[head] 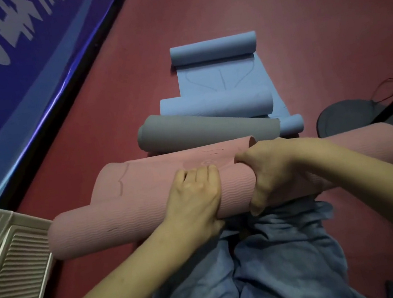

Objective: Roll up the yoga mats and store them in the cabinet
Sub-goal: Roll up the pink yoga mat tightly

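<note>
A pink yoga mat [115,223] lies across the red floor in front of my knees, mostly rolled, with a short flat tail still showing beyond the roll. My left hand [194,194] lies on top of the roll with its fingers curled over the far side. My right hand [271,168] grips the roll beside it, thumb toward me. Behind the pink mat lies a rolled grey mat [203,132], then a rolled blue mat [217,106]. A further blue mat [214,47], partly rolled, lies beyond those.
A pale plastic cabinet [12,265] with a ribbed panel stands at the lower left, close to the pink roll's end. A blue banner [15,68] runs along the left. At the right, a dark round stand base [337,116] with a black pole sits on the floor.
</note>
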`<state>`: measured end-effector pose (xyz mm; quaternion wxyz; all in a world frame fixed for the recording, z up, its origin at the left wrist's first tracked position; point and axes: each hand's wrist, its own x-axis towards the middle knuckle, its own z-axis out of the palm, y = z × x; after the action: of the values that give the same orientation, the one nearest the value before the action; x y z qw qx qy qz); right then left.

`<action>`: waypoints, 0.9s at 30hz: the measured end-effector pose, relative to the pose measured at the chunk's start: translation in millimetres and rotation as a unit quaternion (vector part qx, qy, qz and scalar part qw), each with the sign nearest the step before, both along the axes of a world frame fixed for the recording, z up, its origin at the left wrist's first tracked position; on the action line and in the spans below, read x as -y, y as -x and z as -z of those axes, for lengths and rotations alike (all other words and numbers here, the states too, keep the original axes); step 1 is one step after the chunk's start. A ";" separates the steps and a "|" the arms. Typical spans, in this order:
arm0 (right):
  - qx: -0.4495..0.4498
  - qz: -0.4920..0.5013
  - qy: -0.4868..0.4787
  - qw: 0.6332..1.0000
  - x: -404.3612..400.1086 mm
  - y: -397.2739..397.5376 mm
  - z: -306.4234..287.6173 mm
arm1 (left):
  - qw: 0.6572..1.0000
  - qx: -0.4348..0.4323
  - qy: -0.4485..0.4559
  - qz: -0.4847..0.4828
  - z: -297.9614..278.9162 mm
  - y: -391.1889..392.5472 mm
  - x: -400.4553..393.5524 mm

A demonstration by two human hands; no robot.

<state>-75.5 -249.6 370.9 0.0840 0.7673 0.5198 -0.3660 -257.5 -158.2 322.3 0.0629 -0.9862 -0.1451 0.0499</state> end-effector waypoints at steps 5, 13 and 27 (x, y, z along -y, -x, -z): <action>0.115 -0.054 -0.094 0.987 27.9 0.4 3.2 | 0.998 -0.042 0.043 0.013 -16.3 -14.6 -9.8; 0.188 -0.086 -0.138 0.969 26.1 -2.7 9.1 | 0.991 -0.082 0.104 -0.011 -22.4 -32.1 -25.0; 0.097 -0.042 -0.076 0.992 -8.8 -26.9 10.6 | 0.995 -0.055 0.079 -0.019 -24.7 -41.3 -54.2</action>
<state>-48.6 -240.9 360.3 0.0906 0.7807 0.5674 -0.2456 -216.2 -104.0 347.0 -0.0087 -0.9809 -0.1555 0.1162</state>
